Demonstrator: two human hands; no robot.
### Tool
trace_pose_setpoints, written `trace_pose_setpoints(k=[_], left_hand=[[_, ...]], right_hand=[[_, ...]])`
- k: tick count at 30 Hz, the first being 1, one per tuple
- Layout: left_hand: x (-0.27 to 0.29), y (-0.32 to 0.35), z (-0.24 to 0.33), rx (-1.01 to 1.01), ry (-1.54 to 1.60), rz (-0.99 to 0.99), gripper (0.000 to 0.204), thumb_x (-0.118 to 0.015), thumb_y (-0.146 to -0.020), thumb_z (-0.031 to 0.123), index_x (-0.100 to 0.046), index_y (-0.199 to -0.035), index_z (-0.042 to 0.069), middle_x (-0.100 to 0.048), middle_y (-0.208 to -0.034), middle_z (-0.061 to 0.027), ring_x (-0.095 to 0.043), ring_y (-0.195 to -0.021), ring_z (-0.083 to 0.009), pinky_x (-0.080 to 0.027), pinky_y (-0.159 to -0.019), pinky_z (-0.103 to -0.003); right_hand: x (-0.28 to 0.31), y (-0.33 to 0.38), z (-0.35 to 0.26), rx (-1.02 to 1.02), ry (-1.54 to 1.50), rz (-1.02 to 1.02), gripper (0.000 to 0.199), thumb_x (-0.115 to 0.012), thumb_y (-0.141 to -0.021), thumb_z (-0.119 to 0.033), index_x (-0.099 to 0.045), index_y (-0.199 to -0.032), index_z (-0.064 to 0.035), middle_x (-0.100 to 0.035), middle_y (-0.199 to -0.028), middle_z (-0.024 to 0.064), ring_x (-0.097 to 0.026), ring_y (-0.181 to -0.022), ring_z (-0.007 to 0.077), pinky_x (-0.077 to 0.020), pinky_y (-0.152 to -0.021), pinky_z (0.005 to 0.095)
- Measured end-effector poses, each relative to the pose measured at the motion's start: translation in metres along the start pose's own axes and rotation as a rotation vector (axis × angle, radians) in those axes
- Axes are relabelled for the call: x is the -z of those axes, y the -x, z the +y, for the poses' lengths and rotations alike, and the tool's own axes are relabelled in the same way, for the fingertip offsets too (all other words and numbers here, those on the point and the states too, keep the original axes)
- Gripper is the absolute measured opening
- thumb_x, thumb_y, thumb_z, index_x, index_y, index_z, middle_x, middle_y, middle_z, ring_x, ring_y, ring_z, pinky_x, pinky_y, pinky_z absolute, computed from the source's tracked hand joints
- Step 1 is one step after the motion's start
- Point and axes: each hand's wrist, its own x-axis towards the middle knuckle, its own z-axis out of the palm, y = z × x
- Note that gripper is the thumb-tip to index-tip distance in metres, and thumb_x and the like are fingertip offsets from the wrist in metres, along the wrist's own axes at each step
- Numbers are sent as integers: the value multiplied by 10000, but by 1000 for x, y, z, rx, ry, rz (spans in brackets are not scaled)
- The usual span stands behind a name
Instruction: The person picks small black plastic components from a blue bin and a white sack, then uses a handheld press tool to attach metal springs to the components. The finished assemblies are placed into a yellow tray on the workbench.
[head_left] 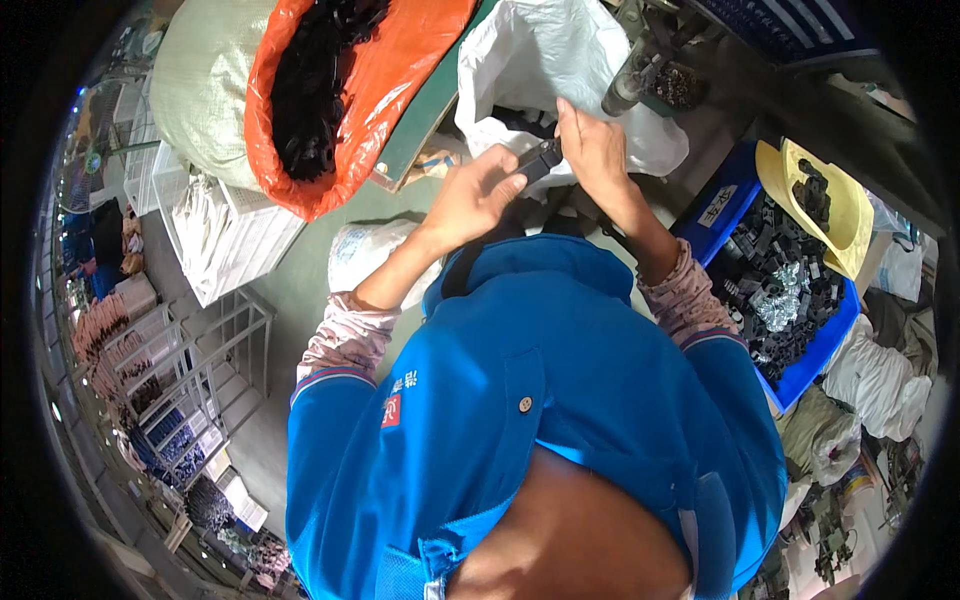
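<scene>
In front of my chest, my left hand (472, 192) is closed around a small black plastic part (538, 162), gripping its near left end between thumb and fingers. My right hand (597, 150) is at the far right end of the same part, its fingers curled against it and one digit pointing up. Its fingertips are partly hidden by the hand itself. Just beyond both hands, a white woven sack (540, 60) hangs open, with dark pieces low inside it.
At the left, an orange sack (400, 80) full of black pieces stands by a white crate (235, 245). To the right is a blue bin (725, 205) of black parts, with a yellow scoop-like container (848, 235) on its far edge. Dark machinery (630, 85) stands beyond my right hand.
</scene>
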Motion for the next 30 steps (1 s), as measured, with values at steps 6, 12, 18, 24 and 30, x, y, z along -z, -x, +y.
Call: trace_pose_setpoints(k=[6, 12, 18, 24, 30], left_hand=[[20, -20, 0, -11, 345, -137, 107, -604, -944, 132, -530, -936, 56, -558, -658, -20, -495, -563, -76, -379, -498, -247], [51, -40, -17, 63, 450, -270, 144, -587, -960, 149, -496, -873, 80, -561, -664, -16, -427, -446, -56, -307, -393, -239], [51, -67, -35, 274, 321, -182, 174, -586, -967, 226, -488, -902, 97, -571, -658, -35, -414, -406, -73, -288, -366, -250], [76, -63, -23, 342, 435, -268, 155, -600, -958, 234, -542, -958, 89, -583, -679, -45, -370, -392, -63, -237, -351, -239], [87, -31, 1, 46, 724, -321, 185, -574, -980, 229, -528, -916, 61, -594, -678, -66, -367, -379, -43, -238, -342, -209]], right_hand=[[8, -21, -19, -214, -312, -162, 456, -600, -961, -367, -596, -653, -31, -452, -504, -12, -373, -497, 60, -317, -456, 275], [-16, -30, -15, -477, -438, -286, 583, -613, -881, -513, -583, -606, 1, -529, -540, 48, -510, -536, 139, -393, -522, 341], [-48, -44, -26, 78, 464, 21, 501, -581, -869, -474, -616, -568, -75, -575, -507, 128, -605, -526, 350, -458, -508, 430], [-32, -53, -32, -63, 154, -275, 582, -544, -899, -541, -637, -559, -79, -564, -496, 135, -590, -511, 245, -420, -464, 360], [-7, -43, -79, -760, -1316, -668, 578, -445, -970, -566, -451, -566, -152, -324, -407, -42, -276, -315, 94, -199, -341, 230]])
